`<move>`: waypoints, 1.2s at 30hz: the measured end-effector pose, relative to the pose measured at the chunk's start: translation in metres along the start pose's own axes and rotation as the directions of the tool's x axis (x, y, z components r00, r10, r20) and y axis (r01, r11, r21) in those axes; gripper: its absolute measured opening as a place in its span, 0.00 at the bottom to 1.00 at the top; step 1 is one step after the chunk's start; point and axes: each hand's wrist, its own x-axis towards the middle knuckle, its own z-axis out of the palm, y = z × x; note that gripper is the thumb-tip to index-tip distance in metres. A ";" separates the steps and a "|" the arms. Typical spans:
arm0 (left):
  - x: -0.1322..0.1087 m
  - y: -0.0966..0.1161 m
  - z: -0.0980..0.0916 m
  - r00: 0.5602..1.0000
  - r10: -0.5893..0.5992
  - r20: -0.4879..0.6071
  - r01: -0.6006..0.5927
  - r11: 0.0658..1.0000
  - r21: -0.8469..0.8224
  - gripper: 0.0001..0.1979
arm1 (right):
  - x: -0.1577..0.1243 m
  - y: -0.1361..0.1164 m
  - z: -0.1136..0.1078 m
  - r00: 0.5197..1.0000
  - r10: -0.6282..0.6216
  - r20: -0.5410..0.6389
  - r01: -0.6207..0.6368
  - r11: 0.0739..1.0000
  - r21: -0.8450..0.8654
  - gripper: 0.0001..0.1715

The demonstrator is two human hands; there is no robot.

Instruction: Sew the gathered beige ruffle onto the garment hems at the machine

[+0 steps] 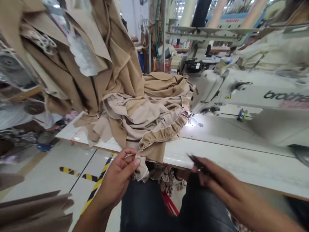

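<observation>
My left hand is closed in a pinch on the near end of a gathered tan fabric strip, at the table's front edge. A small crumpled pale piece of cloth hangs below the fingertips. The strip runs along beige fabric up to the lit needle area of a white sewing machine. Over the front edge, apart from the cloth, my right hand grips dark, pointed thread snips; motion blurs them, so whether the blades are apart cannot be made out.
Tan garment pieces hang and pile up at the left and behind. Thread cones stand on a rack above the machine. The white tabletop ends just before my lap. Scraps lie below, and striped tape marks the floor.
</observation>
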 end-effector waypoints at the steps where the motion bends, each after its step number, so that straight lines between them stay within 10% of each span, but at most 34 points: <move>1: -0.002 -0.001 0.002 0.999 0.031 0.009 -0.031 0.998 0.045 0.20 | -0.002 -0.015 0.014 0.995 0.006 0.095 -0.023 0.983 0.181 0.28; 5: -0.007 -0.005 0.008 0.994 0.096 0.055 -0.110 0.926 0.360 0.19 | -0.002 -0.049 0.063 0.917 0.015 0.398 -0.311 0.650 0.693 0.29; 10: -0.008 -0.011 0.020 0.984 0.047 0.172 -0.119 0.891 0.438 0.18 | 0.003 -0.046 0.082 0.864 0.022 0.503 -0.471 0.390 0.791 0.38; 18: -0.006 -0.016 0.043 0.965 0.107 0.241 -0.247 0.690 0.681 0.20 | 0.007 -0.041 0.067 0.847 0.008 0.531 -0.505 0.322 0.801 0.30; 36: -0.007 -0.028 0.025 0.906 -0.258 0.336 0.044 0.845 0.532 0.33 | 0.011 -0.039 0.078 0.884 -0.057 0.464 -0.429 0.295 0.854 0.32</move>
